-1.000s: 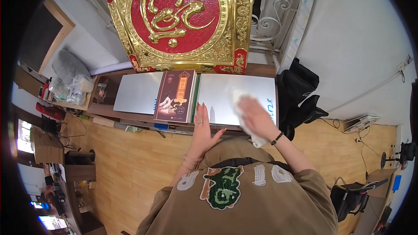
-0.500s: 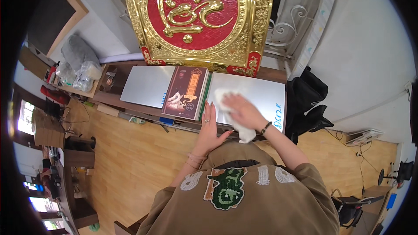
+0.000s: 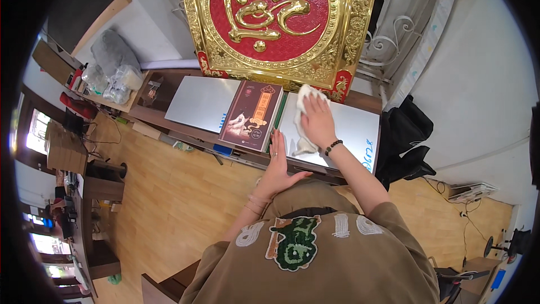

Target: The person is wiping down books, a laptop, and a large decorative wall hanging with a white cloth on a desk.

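Note:
My right hand [image 3: 318, 125] lies on a crumpled white cloth [image 3: 304, 146], pressing it against a silvery-white panel [image 3: 351, 132] with blue handwriting near its right edge. Part of the cloth sticks out past my fingertips and part hangs below my palm. My left hand [image 3: 277, 170] has its fingers stretched and thumb apart. Its fingertips rest at the panel's left edge, beside the lower right corner of a thick brown book [image 3: 251, 114] with an orange title strip. Left of the book is a second silvery panel [image 3: 199, 101], partly covered by it.
A large gold-framed red plaque [image 3: 275, 17] with a raised gold character leans behind the brown cabinet [image 3: 160, 114]. Black bags [image 3: 408, 141] stand at the right end. Plastic-wrapped items [image 3: 121, 84] and a grey cushion [image 3: 114, 50] sit at the left.
My right hand has slid the cloth away from me, toward the panel's far edge. My left hand stays by the book's corner. The whole view has shifted a little.

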{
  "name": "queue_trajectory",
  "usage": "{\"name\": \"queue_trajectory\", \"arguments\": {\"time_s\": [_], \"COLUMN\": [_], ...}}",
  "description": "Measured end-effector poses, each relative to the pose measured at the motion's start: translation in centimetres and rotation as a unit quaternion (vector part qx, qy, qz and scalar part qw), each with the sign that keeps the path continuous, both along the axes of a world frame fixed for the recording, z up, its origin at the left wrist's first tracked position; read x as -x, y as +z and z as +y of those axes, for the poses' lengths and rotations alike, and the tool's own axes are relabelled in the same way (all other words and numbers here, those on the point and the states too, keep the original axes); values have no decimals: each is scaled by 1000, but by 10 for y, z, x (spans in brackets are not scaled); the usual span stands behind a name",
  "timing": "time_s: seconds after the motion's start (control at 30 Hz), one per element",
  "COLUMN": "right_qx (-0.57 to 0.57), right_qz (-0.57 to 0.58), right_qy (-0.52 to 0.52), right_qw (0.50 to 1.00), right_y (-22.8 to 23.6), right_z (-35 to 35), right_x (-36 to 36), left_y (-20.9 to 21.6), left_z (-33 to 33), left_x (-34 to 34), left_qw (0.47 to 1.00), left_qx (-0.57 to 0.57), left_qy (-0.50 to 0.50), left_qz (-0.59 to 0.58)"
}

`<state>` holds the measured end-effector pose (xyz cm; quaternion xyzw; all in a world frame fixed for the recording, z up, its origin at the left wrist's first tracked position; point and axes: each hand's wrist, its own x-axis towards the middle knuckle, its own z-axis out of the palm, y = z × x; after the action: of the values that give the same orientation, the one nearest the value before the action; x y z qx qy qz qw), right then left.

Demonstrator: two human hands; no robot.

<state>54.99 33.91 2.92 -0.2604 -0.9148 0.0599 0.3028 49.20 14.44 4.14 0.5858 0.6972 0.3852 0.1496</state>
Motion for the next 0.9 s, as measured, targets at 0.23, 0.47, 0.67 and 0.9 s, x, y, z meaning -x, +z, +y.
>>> {"name": "queue_trajectory", "arguments": {"time_s": [0.23, 0.47, 0.67, 0.9], "right_qx": [161, 109, 140, 147], "right_qz": [-36, -54, -28, -107], "right_qy": [255, 190, 23, 67], "right_qw": [953, 974, 989, 981], "right_y": [14, 13, 17, 25], "right_z": [-18, -19, 2, -30], "right_x": [-30, -75, -142, -185], "left_y": [-6, -4, -1, -13], "left_z": [-7, -1, 1, 5], "left_x": [2, 4, 8, 12], "left_qw": [1000, 999, 992, 995], "left_qx": [-15, 15, 28, 1], "left_qy": [11, 19, 39, 70], "left_qz": [-21, 33, 115, 73]}}
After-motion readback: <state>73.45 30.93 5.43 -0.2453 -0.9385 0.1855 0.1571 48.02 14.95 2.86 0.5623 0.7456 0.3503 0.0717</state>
